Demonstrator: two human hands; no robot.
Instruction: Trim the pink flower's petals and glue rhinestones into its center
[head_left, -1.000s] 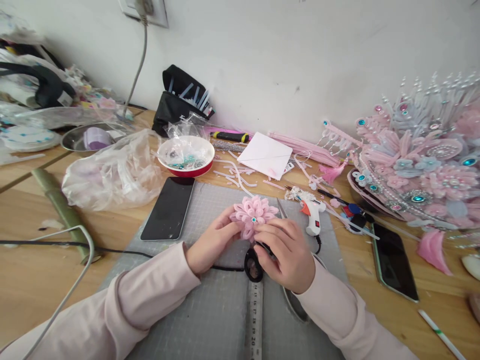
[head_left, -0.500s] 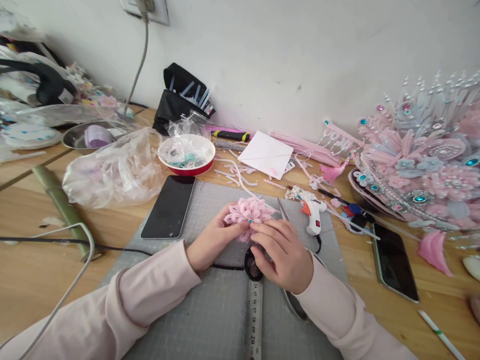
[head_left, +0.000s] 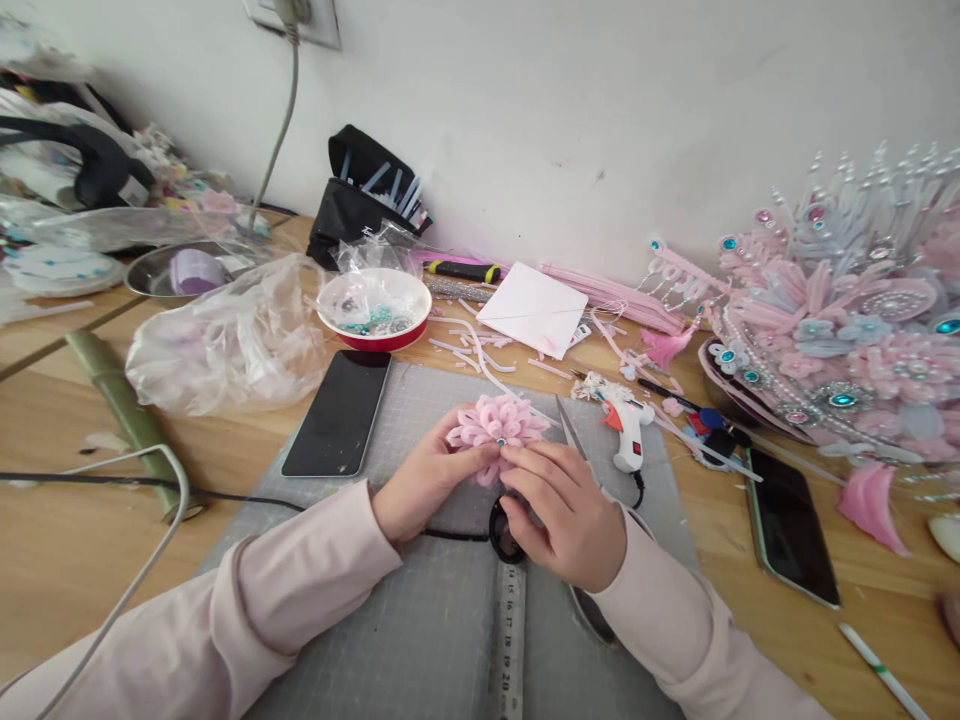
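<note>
A pink fuzzy flower [head_left: 499,420] with looped petals and a small blue gem at its middle is held between both hands. My left hand [head_left: 427,478] is closed around the flower's left side, its thumb by the gem. On the other side, my right hand [head_left: 574,515] presses curled fingertips to the petals just right of the gem. Beneath its fingers is a black round object [head_left: 506,530], partly hidden. A steel ruler [head_left: 510,635] runs down from there over a grey cutting mat [head_left: 375,610]. Scissors [head_left: 571,430] lie partly under my right hand and wrist.
A white glue gun [head_left: 626,435] lies right of the scissors. Phones flank the mat, one at left [head_left: 337,415], one at right [head_left: 795,530]. Behind are a red-rimmed bowl [head_left: 386,342], a plastic bag [head_left: 225,350] and a black pouch [head_left: 341,225]. A jewelled pink headdress [head_left: 847,330] stands right.
Hardly anything differs. Both hands keep the flower in the same place, and the view has shifted very slightly.
</note>
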